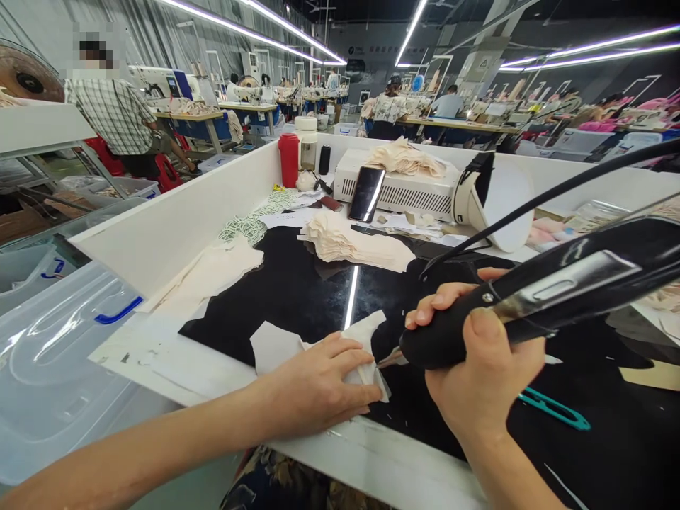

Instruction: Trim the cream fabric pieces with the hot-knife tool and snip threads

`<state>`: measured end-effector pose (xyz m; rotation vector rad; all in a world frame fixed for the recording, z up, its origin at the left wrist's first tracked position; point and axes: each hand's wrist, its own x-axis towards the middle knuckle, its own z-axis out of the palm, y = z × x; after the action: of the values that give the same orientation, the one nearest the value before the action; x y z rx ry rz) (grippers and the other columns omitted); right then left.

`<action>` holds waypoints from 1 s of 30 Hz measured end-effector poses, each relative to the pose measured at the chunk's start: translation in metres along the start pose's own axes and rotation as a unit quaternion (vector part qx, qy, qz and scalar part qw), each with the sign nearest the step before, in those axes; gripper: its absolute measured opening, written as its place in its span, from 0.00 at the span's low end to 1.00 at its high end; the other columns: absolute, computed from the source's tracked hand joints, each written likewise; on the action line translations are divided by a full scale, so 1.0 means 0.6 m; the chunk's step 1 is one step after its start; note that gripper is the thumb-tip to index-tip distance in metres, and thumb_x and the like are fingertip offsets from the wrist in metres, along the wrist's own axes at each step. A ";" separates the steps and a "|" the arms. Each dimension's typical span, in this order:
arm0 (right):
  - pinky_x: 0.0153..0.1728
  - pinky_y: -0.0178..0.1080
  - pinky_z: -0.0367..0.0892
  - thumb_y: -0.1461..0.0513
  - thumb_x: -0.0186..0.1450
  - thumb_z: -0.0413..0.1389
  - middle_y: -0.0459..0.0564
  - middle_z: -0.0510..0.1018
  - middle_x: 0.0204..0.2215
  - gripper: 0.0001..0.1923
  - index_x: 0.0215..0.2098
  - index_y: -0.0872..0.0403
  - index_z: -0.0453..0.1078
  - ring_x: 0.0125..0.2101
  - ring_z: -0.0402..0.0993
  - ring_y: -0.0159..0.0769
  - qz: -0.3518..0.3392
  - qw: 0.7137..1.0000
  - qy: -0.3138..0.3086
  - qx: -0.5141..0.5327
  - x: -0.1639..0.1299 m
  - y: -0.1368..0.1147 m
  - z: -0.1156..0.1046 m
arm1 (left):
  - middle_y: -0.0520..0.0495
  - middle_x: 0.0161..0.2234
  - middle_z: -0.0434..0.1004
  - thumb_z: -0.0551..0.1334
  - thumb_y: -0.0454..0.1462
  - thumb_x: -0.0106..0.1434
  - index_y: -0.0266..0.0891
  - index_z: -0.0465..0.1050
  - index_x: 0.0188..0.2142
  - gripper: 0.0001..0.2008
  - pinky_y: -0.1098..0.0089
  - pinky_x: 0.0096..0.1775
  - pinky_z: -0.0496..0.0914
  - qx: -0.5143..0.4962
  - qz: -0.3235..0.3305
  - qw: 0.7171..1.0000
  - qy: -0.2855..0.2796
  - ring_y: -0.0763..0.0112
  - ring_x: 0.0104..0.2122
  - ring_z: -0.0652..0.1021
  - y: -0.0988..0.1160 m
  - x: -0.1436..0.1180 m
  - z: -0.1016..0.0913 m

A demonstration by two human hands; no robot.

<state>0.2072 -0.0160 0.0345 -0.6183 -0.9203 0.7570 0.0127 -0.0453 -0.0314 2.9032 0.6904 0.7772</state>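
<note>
two hands on black worktop point(297, 297), white-walled bench. largest first: black corded hot tool point(531, 301) in right hand point(478, 368), fingers wrapped tight round grip, thumb on top; tip meets pale fabric piece point(366, 340) at near edge. left hand point(319, 386) flat on piece, fingers pressed together, just beside tip (burn risk likely). best: keep cloth taut, tip low, fingertips back. teal snips point(555, 409) lie apart, right.
</note>
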 end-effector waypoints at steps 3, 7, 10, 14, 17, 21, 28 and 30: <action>0.25 0.37 0.80 0.59 0.62 0.76 0.38 0.83 0.28 0.22 0.49 0.48 0.74 0.21 0.79 0.34 0.008 1.000 0.002 -0.010 -0.002 0.001 0.000 | 0.35 0.60 0.81 0.66 0.35 0.82 0.42 0.84 0.57 0.10 0.53 0.68 0.76 0.007 -0.010 1.000 -0.001 0.54 0.61 0.80 0.009 -0.004 0.002; 0.24 0.38 0.80 0.60 0.63 0.75 0.38 0.82 0.28 0.20 0.49 0.47 0.75 0.21 0.78 0.34 0.020 1.000 -0.004 -0.018 -0.010 -0.011 -0.004 | 0.31 0.62 0.80 0.73 0.43 0.78 0.40 0.81 0.61 0.17 0.46 0.68 0.77 0.030 -0.049 0.998 -0.025 0.45 0.63 0.80 0.048 -0.012 0.006; 0.22 0.37 0.79 0.59 0.63 0.76 0.39 0.83 0.28 0.19 0.49 0.47 0.77 0.21 0.79 0.35 0.023 0.999 -0.023 -0.010 -0.019 -0.025 -0.011 | 0.30 0.67 0.79 0.75 0.49 0.76 0.39 0.76 0.67 0.28 0.43 0.68 0.78 0.042 -0.063 0.996 -0.041 0.42 0.67 0.80 0.081 -0.015 0.004; 0.22 0.37 0.79 0.55 0.61 0.79 0.39 0.83 0.28 0.22 0.48 0.47 0.78 0.21 0.79 0.35 0.023 0.999 -0.024 -0.003 -0.029 -0.036 -0.018 | 0.34 0.59 0.85 0.66 0.42 0.84 0.30 0.79 0.61 0.16 0.55 0.67 0.79 0.053 -0.027 0.998 -0.012 0.53 0.61 0.83 0.087 -0.009 -0.008; 0.22 0.37 0.79 0.54 0.61 0.80 0.39 0.83 0.28 0.22 0.48 0.47 0.79 0.21 0.79 0.35 0.019 1.000 -0.021 -0.005 -0.031 -0.036 -0.018 | 0.38 0.51 0.87 0.60 0.36 0.86 0.30 0.82 0.52 0.12 0.62 0.65 0.79 0.052 0.007 0.999 0.009 0.60 0.54 0.85 0.066 0.001 -0.015; 0.24 0.38 0.79 0.53 0.61 0.80 0.39 0.82 0.29 0.23 0.49 0.47 0.79 0.22 0.79 0.35 0.018 1.000 -0.024 -0.004 -0.032 -0.033 -0.019 | 0.40 0.49 0.87 0.56 0.36 0.88 0.31 0.81 0.53 0.15 0.65 0.64 0.80 0.017 0.026 0.999 0.013 0.63 0.53 0.86 0.035 0.009 -0.015; 0.24 0.39 0.79 0.51 0.62 0.80 0.39 0.82 0.29 0.24 0.49 0.46 0.78 0.22 0.79 0.36 0.022 0.999 -0.030 -0.007 -0.038 -0.036 -0.018 | 0.39 0.51 0.86 0.59 0.37 0.88 0.32 0.80 0.56 0.12 0.61 0.62 0.81 0.013 0.027 1.000 -0.008 0.61 0.53 0.86 0.015 -0.001 -0.011; 0.24 0.38 0.79 0.51 0.62 0.81 0.39 0.83 0.29 0.24 0.49 0.46 0.78 0.23 0.79 0.36 0.026 0.999 -0.027 -0.004 -0.038 -0.038 -0.017 | 0.39 0.52 0.86 0.60 0.38 0.87 0.34 0.81 0.57 0.12 0.61 0.62 0.81 0.013 0.018 1.000 -0.014 0.61 0.53 0.85 0.014 -0.004 -0.012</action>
<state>0.2139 -0.0492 0.0359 -0.6332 -0.9597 0.8206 0.0108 -0.0544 -0.0251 2.9522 0.6520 0.7362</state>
